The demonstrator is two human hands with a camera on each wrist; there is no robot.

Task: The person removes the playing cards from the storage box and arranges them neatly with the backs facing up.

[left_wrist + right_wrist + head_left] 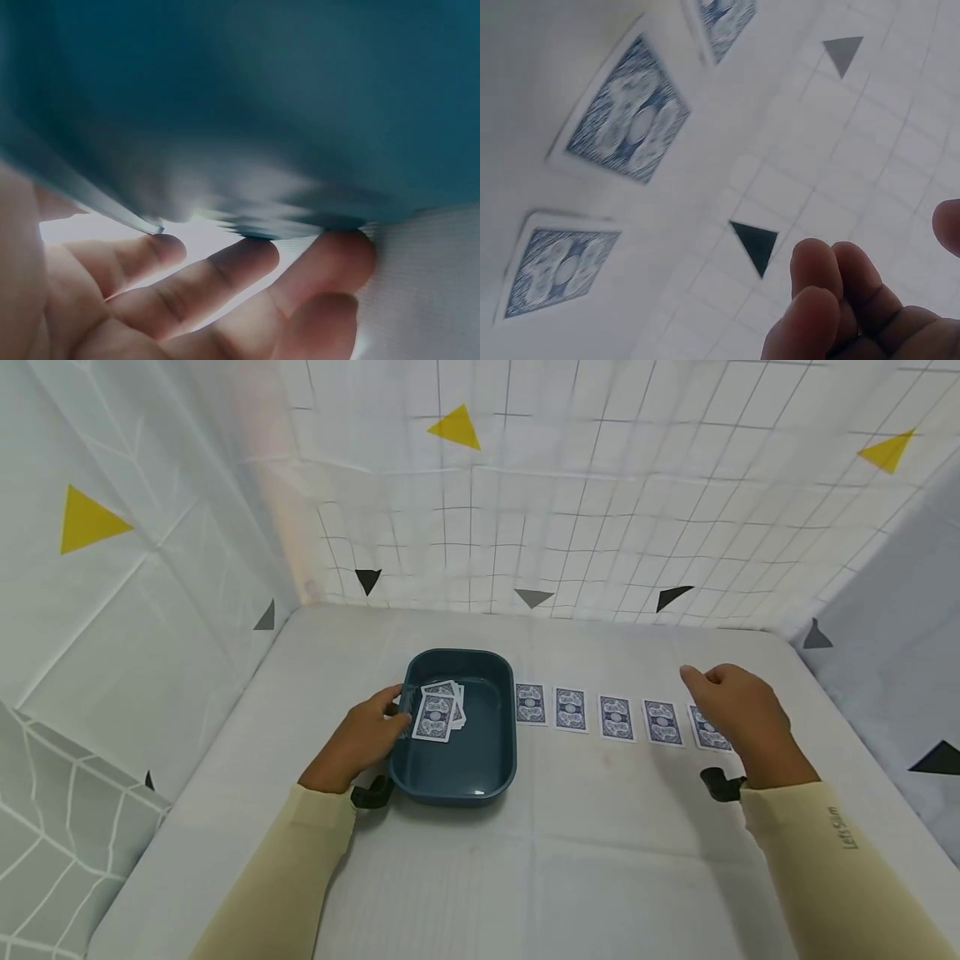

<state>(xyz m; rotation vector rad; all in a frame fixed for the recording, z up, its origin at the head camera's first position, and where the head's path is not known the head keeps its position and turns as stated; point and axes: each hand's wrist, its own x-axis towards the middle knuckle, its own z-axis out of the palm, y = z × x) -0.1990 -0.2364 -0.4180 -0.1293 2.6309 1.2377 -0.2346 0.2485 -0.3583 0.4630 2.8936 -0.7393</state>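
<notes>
My left hand grips the left wall of a dark teal tray, thumb at the rim and fingers against the outer side. The left wrist view shows fingertips touching the tray's outer wall. Inside the tray lies a loose pile of playing cards, blue patterned backs up. Over the right end of a row of face-down cards, my right hand hangs in the air with loosely bent fingers and nothing between them. It partly hides the rightmost card. In the right wrist view the thumb stands apart from the fingers.
Several face-down playing cards lie spaced in a row on the white-covered table, from the tray's right side rightwards. White sheets with grid lines and coloured triangles enclose the table at the back and both sides.
</notes>
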